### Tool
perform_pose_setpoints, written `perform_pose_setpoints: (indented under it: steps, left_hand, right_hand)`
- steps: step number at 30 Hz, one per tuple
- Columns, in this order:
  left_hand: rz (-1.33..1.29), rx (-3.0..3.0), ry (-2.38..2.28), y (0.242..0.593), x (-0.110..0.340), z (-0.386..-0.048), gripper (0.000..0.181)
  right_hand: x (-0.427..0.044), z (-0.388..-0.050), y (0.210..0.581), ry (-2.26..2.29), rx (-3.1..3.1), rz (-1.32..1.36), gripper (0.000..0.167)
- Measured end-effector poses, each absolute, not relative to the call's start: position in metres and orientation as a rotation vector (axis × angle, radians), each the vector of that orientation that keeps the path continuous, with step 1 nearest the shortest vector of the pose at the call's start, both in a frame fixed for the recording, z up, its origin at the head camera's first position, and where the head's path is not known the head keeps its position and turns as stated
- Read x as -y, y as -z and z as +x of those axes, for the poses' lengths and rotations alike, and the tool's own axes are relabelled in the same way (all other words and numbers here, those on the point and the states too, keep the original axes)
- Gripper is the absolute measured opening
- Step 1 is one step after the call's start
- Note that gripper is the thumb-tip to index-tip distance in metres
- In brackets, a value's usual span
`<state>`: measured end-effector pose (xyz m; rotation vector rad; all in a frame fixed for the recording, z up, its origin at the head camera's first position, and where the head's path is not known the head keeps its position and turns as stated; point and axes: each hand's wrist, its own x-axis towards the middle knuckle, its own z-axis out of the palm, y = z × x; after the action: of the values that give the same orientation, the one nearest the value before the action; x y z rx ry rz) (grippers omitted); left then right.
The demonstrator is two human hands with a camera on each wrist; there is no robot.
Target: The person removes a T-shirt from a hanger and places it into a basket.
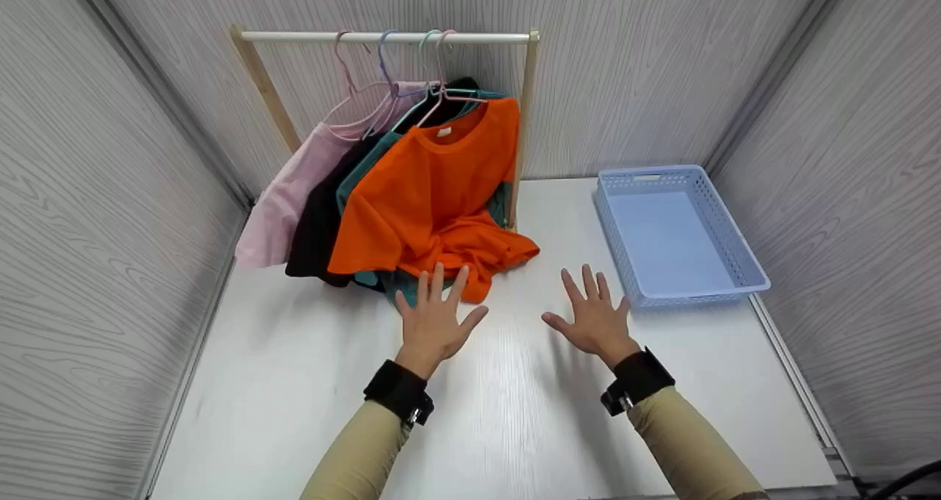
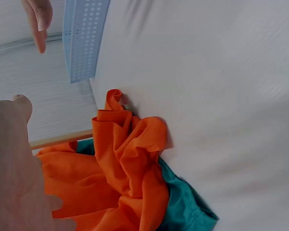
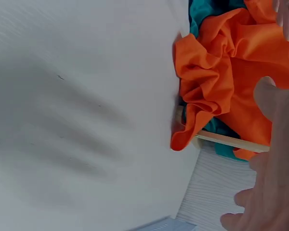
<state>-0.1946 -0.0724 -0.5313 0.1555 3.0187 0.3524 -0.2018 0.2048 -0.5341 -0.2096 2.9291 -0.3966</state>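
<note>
Both hands hover palm down with fingers spread, holding nothing. In the head view the left hand [image 1: 434,323] is in front of the orange shirt [image 1: 456,169], its fingertips overlapping the shirt's bunched lower edge; contact cannot be told. The right hand [image 1: 597,322] is between that shirt and the blue basket [image 1: 662,243]. On the rack [image 1: 294,37] hang the orange shirt, a teal one [image 1: 360,176], a black one [image 1: 316,228] and a pink one [image 1: 283,209]. The left wrist view shows the orange cloth [image 2: 130,168] beyond the left hand [image 2: 19,173]; the right wrist view shows the right hand [image 3: 274,168].
The shallow blue basket, with nothing in it, stands at the right of the white table [image 1: 500,426]. Wood-grained panels [image 1: 625,66] enclose the back and both sides. The rack's right wooden post [image 1: 527,118] rises beside the orange shirt. A black cable [image 1: 908,479] shows at the lower right.
</note>
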Motion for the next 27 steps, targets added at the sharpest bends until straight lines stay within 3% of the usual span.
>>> perform_pose_setpoints:
  steps: [9,15,22,27]
  left_hand:
    - [0.311,-2.808,-0.421,0.457,0.090,-0.224,0.069]
    - [0.263,-2.736,-0.506,0.399,0.112,-0.257,0.058]
    - [0.234,-2.906,-0.508,0.346,0.140,-0.288,0.056]
    - [0.144,-3.031,-0.471,0.337,0.146,-0.308,0.053]
  right_hand:
    - [-0.217,-0.227,0.472,0.357,-2.785,-0.337,0.067]
    - [-0.223,-0.242,0.440,0.349,-2.823,-0.336,0.061]
    - [-0.220,-0.249,0.425,0.328,-2.809,-0.366,0.060]
    - [-0.216,-0.253,0.426,0.303,-2.810,-0.375,0.058]
